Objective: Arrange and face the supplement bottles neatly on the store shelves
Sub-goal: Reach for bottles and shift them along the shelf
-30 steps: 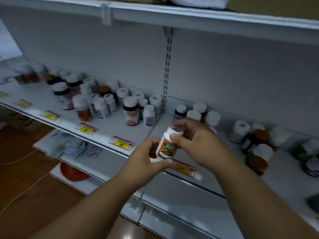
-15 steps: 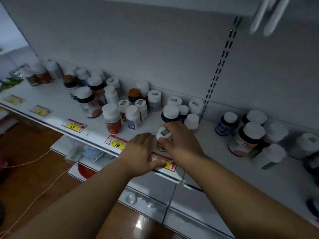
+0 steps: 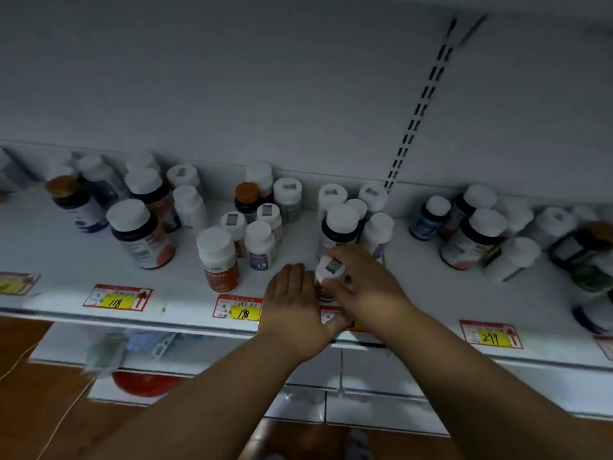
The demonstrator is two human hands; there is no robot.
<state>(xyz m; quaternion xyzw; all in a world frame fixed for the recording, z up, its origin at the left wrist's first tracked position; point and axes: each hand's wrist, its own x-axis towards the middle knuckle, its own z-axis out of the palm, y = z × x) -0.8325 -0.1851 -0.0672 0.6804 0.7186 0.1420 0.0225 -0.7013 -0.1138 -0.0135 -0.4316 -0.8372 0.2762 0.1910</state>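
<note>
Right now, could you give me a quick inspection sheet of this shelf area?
Surface: white shelf, price tags along its front edge.
Job's things: small bottle upright near the front edge; other bottles loosely grouped behind.
Clutter: blurred items on the lower shelf.
Hands: right hand grips the small bottle; left hand beside it, fingers straight.
Cables: thin cord over the floor.
Surroundings: wooden floor.

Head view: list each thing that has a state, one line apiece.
Small white-capped bottle with orange label: upright at the shelf front, held.
Right hand: fingers curled round that bottle.
Left hand: fingers straight, beside the bottle.
Large dark bottle with white cap: upright, behind it.
White metal shelf: bottles standing scattered, unaligned.
</note>
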